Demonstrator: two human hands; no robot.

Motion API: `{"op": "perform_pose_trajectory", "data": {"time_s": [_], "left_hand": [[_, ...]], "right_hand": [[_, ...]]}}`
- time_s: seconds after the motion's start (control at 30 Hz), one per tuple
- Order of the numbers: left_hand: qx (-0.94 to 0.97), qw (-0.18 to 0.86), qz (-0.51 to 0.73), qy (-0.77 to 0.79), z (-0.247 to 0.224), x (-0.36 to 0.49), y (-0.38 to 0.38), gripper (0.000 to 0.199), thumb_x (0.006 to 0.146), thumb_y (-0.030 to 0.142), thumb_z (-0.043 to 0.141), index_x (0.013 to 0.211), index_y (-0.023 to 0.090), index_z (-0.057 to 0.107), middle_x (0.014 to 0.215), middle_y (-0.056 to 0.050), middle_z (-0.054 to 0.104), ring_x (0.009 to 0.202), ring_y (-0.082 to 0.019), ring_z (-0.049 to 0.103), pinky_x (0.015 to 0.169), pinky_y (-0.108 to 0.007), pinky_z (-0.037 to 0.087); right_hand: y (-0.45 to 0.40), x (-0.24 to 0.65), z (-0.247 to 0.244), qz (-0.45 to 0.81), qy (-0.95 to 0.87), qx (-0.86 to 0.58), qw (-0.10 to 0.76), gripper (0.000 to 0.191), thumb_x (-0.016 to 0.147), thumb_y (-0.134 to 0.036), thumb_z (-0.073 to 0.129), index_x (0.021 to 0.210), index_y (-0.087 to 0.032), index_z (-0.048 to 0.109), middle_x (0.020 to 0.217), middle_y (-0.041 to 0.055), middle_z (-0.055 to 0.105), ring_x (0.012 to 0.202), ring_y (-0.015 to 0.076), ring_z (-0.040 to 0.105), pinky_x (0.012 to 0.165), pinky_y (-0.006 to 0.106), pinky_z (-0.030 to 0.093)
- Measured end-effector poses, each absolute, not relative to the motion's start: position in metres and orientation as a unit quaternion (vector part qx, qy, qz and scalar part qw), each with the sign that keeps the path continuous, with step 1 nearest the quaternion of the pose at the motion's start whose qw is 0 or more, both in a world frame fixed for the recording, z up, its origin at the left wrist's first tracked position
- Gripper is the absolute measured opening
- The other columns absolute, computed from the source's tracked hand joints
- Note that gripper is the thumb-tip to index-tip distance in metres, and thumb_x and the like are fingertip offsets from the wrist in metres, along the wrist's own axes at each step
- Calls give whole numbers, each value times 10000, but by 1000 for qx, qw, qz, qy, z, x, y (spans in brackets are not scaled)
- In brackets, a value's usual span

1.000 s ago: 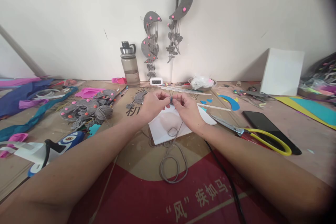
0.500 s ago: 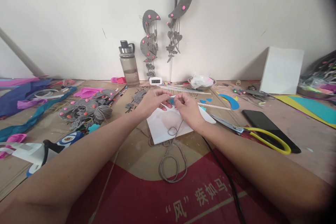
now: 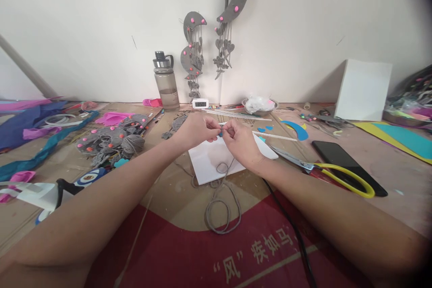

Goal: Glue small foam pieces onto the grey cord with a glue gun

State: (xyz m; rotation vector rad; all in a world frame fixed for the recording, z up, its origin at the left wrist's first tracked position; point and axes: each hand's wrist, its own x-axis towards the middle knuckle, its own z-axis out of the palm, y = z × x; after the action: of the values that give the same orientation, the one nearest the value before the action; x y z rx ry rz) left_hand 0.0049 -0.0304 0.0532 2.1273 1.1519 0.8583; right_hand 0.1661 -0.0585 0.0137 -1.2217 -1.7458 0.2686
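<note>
A small blue piece (image 3: pixel 221 133) is in the centre of the frame, pinched by the fingertips of both the left hand (image 3: pixel 200 131) and the right hand (image 3: pixel 241 143). Below them lies a white pad (image 3: pixel 206 165). Grey yarn (image 3: pixel 222 233) forms loops at lower centre; yellow-handled scissors (image 3: pixel 308 167) lie at right.

Count two hands (image 3: pixel 199 132) (image 3: pixel 243 145), one water bottle (image 3: pixel 166 84), one digital display (image 3: pixel 200 104), one smartphone (image 3: pixel 337 155), one scissors (image 3: pixel 308 166), one yarn ball (image 3: pixel 132 143), two loose blue hearts (image 3: pixel 261 130) (image 3: pixel 269 128).
</note>
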Motion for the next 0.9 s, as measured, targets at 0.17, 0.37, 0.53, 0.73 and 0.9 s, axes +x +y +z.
{"op": "perform_pose_trajectory", "data": {"time_s": [0.17,0.37,0.53,0.73,0.9], "left_hand": [[797,188,367,442,53,9,-35,83,663,156,621,632,178,695,560,-10,653,517,-127,564,484,-223,366],[713,314,443,444,52,6,-28,57,651,136,645,597,153,655,570,-27,641,468,-118,547,460,-223,397],[622,379,507,460,43,0,-14,50,672,181,670,648,139,657,604,-39,640,538,-130,591,490,-225,451],[508,474,560,452,33,-10,2,61,692,170,650,679,117,623,676,-55,638,598,-141,626,539,-246,487],[446,542,589,400,25,-22,16,126,680,189,694,745,111,619,723,-72,665,627,-131,632,631,-260,524]], "right_hand": [[-60,162,11,140,-718,-502,462,133,835,-232,471,954,-176,490,721,3,544,661,153,506,650,287,382],[-66,159,14,174,-723,-492,453,206,875,-266,437,1059,-175,461,750,4,561,682,160,511,674,294,384],[-70,159,21,180,-730,-481,450,186,903,-284,405,880,-191,565,849,31,631,784,160,537,747,295,382],[-78,160,45,262,-704,-451,483,260,907,-367,429,847,-188,607,665,-25,514,636,117,458,628,258,370],[-102,163,82,309,-692,-409,509,268,895,-407,488,830,-179,613,583,-56,374,528,80,324,521,232,301]]}}
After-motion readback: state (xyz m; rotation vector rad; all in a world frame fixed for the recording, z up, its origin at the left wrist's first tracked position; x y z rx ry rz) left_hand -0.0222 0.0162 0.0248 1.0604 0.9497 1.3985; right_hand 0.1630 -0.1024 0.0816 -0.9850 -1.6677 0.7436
